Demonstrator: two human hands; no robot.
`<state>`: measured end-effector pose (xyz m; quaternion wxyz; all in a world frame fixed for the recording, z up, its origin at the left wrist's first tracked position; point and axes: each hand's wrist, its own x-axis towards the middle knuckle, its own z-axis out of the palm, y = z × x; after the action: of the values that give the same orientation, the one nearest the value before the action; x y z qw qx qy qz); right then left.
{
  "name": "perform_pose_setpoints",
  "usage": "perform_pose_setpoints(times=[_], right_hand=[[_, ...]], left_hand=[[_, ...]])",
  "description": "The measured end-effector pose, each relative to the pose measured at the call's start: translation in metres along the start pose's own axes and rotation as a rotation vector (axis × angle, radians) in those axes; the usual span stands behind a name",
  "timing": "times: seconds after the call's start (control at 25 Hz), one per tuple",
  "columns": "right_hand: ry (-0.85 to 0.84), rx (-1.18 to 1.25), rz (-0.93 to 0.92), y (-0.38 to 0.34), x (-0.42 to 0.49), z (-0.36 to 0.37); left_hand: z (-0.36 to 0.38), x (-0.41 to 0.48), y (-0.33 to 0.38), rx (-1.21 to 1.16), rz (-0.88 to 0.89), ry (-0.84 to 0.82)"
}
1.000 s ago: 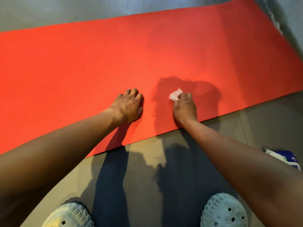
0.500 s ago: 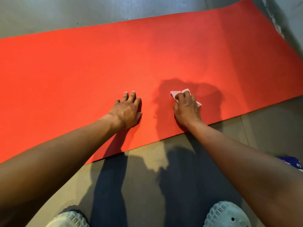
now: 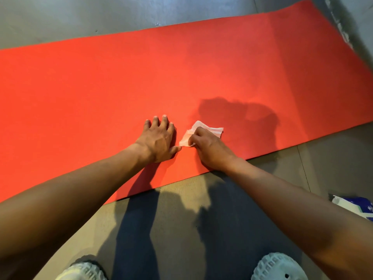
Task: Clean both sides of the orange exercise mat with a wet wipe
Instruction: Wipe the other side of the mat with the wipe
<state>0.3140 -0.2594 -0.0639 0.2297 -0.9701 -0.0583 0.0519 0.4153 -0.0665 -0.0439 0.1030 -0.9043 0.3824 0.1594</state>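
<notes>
left end of orange mat (image 3: pixel 101 87) past the frame edge, blue pack (image 3: pixel 361 206) half behind right forearm (image 3: pixel 292 203)

On the grey floor (image 3: pixel 333 158) sit a white left shoe (image 3: pixel 82 271), a white right shoe (image 3: pixel 278 266) and a blue-and-white packet (image 3: pixel 355 207).

orange exercise mat (image 3: pixel 141 77) flat (floor), crumpled wet wipe (image 3: pixel 203 131) on it

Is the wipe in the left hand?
No, the right hand grips the wet wipe, while the left hand presses flat on the orange exercise mat.
</notes>
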Motion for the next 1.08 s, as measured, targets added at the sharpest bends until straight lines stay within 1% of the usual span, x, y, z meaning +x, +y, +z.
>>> perform_pose_setpoints(times=[0.04, 0.08, 0.16, 0.2, 0.24, 0.32, 0.4, 0.48, 0.56, 0.6, 0.64, 0.68, 0.76, 0.8, 0.84, 0.88, 0.96, 1.0, 1.08], right_hand=[[0.042, -0.051, 0.032, 0.009, 0.001, -0.003], [0.113, -0.111, 0.122, 0.02, 0.002, -0.009], [0.233, -0.194, 0.381, 0.041, 0.005, -0.02], [0.262, -0.192, 0.472, 0.047, 0.005, -0.024], [0.274, -0.168, 0.513, 0.05, 0.006, -0.025], [0.267, -0.092, 0.491, 0.043, 0.008, -0.02], [0.21, -0.055, 0.389, 0.025, 0.006, -0.01], [0.133, -0.025, 0.216, 0.004, 0.002, -0.002], [0.022, -0.011, 0.012, -0.008, -0.005, -0.001], [-0.016, -0.048, -0.066, -0.007, -0.007, -0.003], [-0.003, -0.096, -0.09, 0.0, -0.007, -0.006], [0.053, -0.134, -0.04, 0.01, -0.005, -0.009], [0.174, -0.176, 0.227, 0.032, -0.002, -0.021], [0.201, -0.179, 0.339, 0.041, -0.003, -0.025], [0.205, -0.184, 0.392, 0.045, -0.004, -0.026], [0.204, -0.193, 0.398, 0.042, -0.005, -0.025], [0.206, -0.18, 0.338, 0.024, -0.011, -0.015], [0.196, -0.162, 0.284, 0.011, -0.015, -0.008], [0.102, -0.138, 0.134, -0.011, -0.022, 0.002]], left_hand=[[0.0, -0.001, 0.0, 0.0, 0.006, -0.005], [-0.001, -0.002, 0.001, -0.005, 0.009, -0.015], [-0.002, -0.003, 0.003, -0.017, 0.007, -0.047], [-0.003, -0.004, 0.004, -0.023, 0.01, -0.064], [-0.003, -0.005, 0.006, -0.025, 0.018, -0.075], [-0.003, -0.009, 0.008, -0.009, 0.045, -0.07], [-0.002, -0.015, 0.01, 0.01, 0.076, -0.038], [0.0, -0.022, 0.012, 0.021, 0.109, 0.003], [0.003, -0.028, 0.016, 0.026, 0.147, 0.04], [0.004, -0.032, 0.017, 0.024, 0.169, 0.059], [0.006, -0.035, 0.019, 0.02, 0.193, 0.077], [0.007, -0.039, 0.02, 0.016, 0.216, 0.094], [0.008, -0.044, 0.022, 0.01, 0.256, 0.114], [0.008, -0.046, 0.023, 0.005, 0.272, 0.12], [0.008, -0.047, 0.024, 0.001, 0.284, 0.121], [0.008, -0.047, 0.024, -0.002, 0.293, 0.12], [0.007, -0.043, 0.023, 0.002, 0.305, 0.124], [0.007, -0.041, 0.023, 0.005, 0.309, 0.131], [0.004, -0.036, 0.021, 0.009, 0.309, 0.155]])
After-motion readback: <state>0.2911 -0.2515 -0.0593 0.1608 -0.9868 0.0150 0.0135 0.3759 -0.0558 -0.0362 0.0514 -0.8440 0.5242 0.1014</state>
